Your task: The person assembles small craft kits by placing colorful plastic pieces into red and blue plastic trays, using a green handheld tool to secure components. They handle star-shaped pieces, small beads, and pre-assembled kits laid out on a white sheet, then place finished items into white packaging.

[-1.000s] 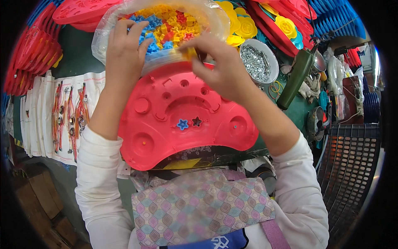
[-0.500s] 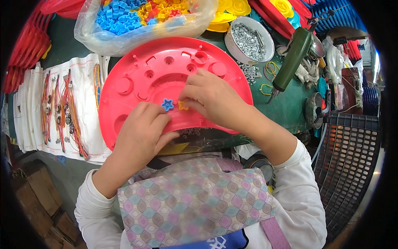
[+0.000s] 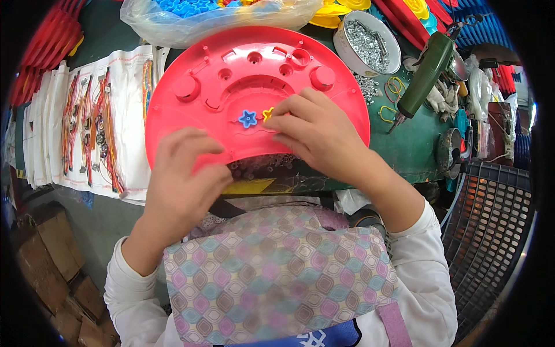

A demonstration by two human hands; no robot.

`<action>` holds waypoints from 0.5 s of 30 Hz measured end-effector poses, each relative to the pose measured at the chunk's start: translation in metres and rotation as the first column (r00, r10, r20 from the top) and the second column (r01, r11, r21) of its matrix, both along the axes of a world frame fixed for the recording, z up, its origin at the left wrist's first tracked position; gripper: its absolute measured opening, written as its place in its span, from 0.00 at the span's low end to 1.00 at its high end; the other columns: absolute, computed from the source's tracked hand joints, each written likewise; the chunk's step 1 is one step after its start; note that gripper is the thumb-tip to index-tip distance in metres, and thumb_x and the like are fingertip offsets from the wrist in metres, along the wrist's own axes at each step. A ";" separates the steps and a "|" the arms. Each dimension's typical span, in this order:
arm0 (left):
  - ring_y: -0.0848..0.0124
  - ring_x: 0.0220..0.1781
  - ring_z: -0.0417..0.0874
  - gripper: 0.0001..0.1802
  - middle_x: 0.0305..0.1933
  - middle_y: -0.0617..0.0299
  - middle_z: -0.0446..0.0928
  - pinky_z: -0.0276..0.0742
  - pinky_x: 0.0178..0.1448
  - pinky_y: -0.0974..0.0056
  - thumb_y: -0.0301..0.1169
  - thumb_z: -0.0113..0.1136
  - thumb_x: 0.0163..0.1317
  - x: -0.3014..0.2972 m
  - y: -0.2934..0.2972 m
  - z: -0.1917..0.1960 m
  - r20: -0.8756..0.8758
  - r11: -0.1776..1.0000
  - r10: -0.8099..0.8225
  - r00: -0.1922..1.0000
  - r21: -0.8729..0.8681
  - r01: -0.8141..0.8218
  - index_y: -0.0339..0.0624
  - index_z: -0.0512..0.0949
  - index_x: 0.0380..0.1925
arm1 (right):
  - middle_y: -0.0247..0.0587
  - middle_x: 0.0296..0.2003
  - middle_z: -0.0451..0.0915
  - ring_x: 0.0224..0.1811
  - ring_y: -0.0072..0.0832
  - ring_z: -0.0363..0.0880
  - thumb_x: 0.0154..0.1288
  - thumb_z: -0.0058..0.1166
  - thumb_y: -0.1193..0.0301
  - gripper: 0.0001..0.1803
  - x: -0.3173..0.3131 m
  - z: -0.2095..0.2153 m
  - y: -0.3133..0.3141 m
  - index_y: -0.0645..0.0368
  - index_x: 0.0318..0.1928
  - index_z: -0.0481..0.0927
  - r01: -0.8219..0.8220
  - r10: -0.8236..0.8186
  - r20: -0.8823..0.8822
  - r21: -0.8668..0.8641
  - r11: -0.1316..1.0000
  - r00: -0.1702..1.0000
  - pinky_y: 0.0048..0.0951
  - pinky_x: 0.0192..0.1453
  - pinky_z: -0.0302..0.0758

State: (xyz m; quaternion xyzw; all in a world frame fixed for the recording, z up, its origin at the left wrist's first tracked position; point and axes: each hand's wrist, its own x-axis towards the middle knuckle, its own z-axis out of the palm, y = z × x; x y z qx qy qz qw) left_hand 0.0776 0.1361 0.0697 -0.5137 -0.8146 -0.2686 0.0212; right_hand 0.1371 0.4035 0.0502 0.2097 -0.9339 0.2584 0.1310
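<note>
There are two hands: one left hand (image 3: 185,173), one right hand (image 3: 315,130). At twelve o'clock, one red panel (image 3: 179,127) bears one blue star (image 3: 248,119) and one yellow star (image 3: 267,114). One clear bag (image 3: 173,29) sits at eleven; one white bowl (image 3: 394,49), one; one green screwdriver (image 3: 426,75) and seemingly two rubber bands (image 3: 395,87), two.

Blue star (image 3: 247,119) beside partly hidden yellow star (image 3: 267,113), on red panel (image 3: 258,98).

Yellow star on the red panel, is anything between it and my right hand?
Nothing visible stands in the way: the right hand is right at the yellow star, partly covering it. The blue star lies left of it, away from that hand.
</note>
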 end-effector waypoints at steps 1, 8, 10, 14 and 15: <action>0.53 0.66 0.75 0.08 0.59 0.56 0.79 0.73 0.66 0.47 0.28 0.69 0.54 0.004 -0.002 -0.001 -0.079 0.998 -0.043 0.996 -0.048 0.039 0.40 0.81 0.33 | 0.33 0.39 0.79 0.40 0.35 0.75 0.56 0.68 0.73 0.11 0.005 0.002 -0.003 0.54 0.41 0.85 -0.010 0.009 -0.023 -0.065 0.998 1.000 0.36 0.44 0.75; 0.56 0.76 0.66 0.05 0.70 0.59 0.74 0.67 0.77 0.47 0.28 0.62 0.55 0.015 -0.003 -0.027 -0.314 0.984 -0.116 0.942 -0.166 0.066 0.38 0.81 0.29 | 0.33 0.35 0.74 0.38 0.30 0.74 0.50 0.59 0.67 0.12 0.041 -0.005 -0.029 0.57 0.37 0.83 -0.201 0.236 -0.143 0.223 0.954 0.961 0.34 0.43 0.73; 0.56 0.75 0.67 0.04 0.69 0.59 0.74 0.68 0.77 0.47 0.27 0.62 0.55 0.016 -0.002 -0.030 -0.317 0.986 -0.104 0.943 -0.159 0.055 0.38 0.80 0.29 | 0.33 0.35 0.73 0.41 0.31 0.73 0.53 0.56 0.65 0.10 0.041 -0.022 -0.040 0.56 0.32 0.82 -0.162 0.236 -0.235 0.298 0.941 0.943 0.34 0.46 0.72; 0.55 0.70 0.71 0.05 0.63 0.57 0.77 0.70 0.71 0.49 0.25 0.66 0.55 0.021 0.002 -0.021 -0.127 0.999 0.051 0.991 0.018 -0.049 0.41 0.81 0.31 | 0.32 0.37 0.74 0.44 0.30 0.73 0.53 0.56 0.65 0.09 0.035 -0.031 -0.044 0.56 0.31 0.82 -0.171 0.252 -0.243 0.311 0.935 0.937 0.32 0.50 0.72; 0.54 0.68 0.72 0.06 0.61 0.57 0.78 0.71 0.69 0.49 0.25 0.67 0.54 0.017 0.005 -0.015 -0.077 0.993 0.099 0.992 0.068 -0.094 0.41 0.81 0.32 | 0.32 0.37 0.74 0.44 0.30 0.74 0.53 0.56 0.65 0.09 0.035 -0.031 -0.044 0.56 0.31 0.82 -0.172 0.256 -0.241 0.321 0.931 0.936 0.32 0.51 0.72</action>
